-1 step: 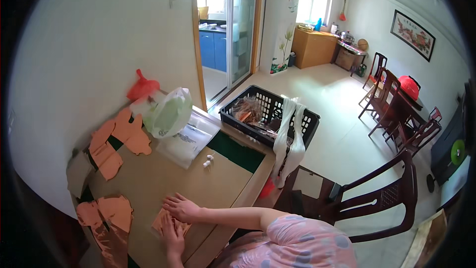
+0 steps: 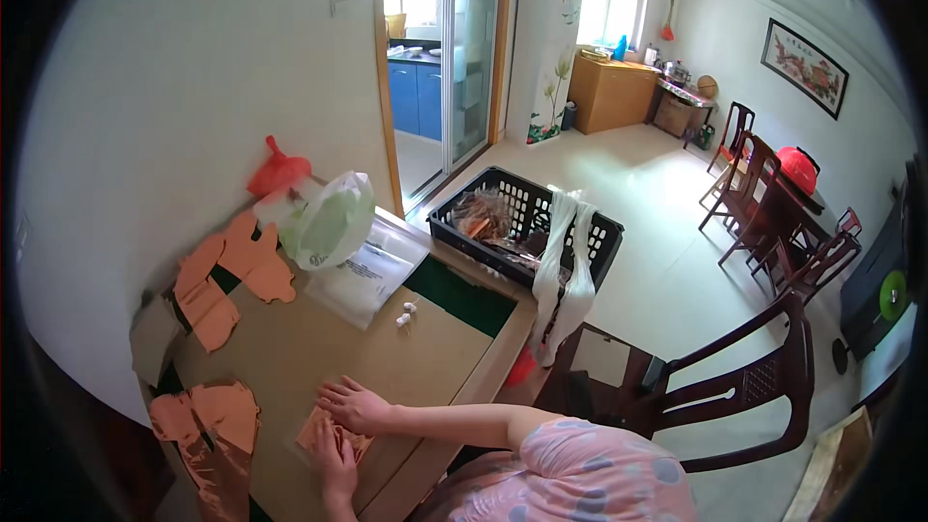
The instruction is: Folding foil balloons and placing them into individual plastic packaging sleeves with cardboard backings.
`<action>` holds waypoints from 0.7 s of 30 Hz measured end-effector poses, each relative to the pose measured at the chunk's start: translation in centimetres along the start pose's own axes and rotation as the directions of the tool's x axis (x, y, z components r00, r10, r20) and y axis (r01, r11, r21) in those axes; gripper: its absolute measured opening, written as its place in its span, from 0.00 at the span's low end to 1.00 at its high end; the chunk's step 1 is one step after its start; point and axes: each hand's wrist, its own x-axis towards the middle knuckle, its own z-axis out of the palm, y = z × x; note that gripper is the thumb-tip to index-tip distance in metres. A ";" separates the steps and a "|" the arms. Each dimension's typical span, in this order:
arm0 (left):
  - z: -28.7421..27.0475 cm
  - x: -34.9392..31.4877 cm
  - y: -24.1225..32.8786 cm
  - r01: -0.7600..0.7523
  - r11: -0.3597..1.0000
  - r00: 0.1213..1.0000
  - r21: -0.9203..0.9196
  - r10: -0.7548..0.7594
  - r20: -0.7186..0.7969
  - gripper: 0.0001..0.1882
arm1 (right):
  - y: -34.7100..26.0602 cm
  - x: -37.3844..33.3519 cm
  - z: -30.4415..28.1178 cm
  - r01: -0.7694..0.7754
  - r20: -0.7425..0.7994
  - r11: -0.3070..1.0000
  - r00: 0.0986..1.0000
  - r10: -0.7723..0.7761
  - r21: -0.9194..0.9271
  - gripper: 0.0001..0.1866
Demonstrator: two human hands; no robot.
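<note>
Orange paper piece (image 2: 319, 433) lies at near table (image 2: 425, 358) edge; right hand (image 2: 356, 406) flat on it, fingers spread, gripping nothing; left hand (image 2: 333, 466) pressing its lower edge, grip unclear; black basket (image 2: 522, 222) well apart.

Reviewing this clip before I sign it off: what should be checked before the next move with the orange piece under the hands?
1. Both hands on the orange piece: ok; left hand and right hand lie flat on it.
2. Piece flat on the brown sheet: ok.
3. Grip closed on it: not ok, fingers spread.
4. Other orange pieces apart: ok.
5. Small white items out of the way: ok.
6. Piece's full outline: cannot tell.
</note>
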 end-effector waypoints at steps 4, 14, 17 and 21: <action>-0.7 1.9 1.3 0.039 0.997 0.999 0.071 -0.036 -0.034 0.30 | 0.1 0.1 -0.7 -0.019 0.032 0.999 0.999 0.018 0.025 0.28; 3.2 2.7 -0.1 0.098 0.990 0.991 0.105 -0.087 -0.101 0.31 | 1.0 0.4 -0.5 0.003 0.047 0.997 0.999 -0.007 0.080 0.26; 2.7 2.6 0.5 0.147 0.972 0.989 0.185 -0.145 -0.026 0.31 | 1.1 0.3 -1.2 -0.002 0.071 0.988 0.997 -0.009 0.153 0.26; 3.1 2.5 0.1 0.157 0.948 0.986 0.276 -0.136 -0.094 0.32 | 1.0 0.3 -0.9 -0.014 0.124 0.997 0.992 0.004 0.081 0.27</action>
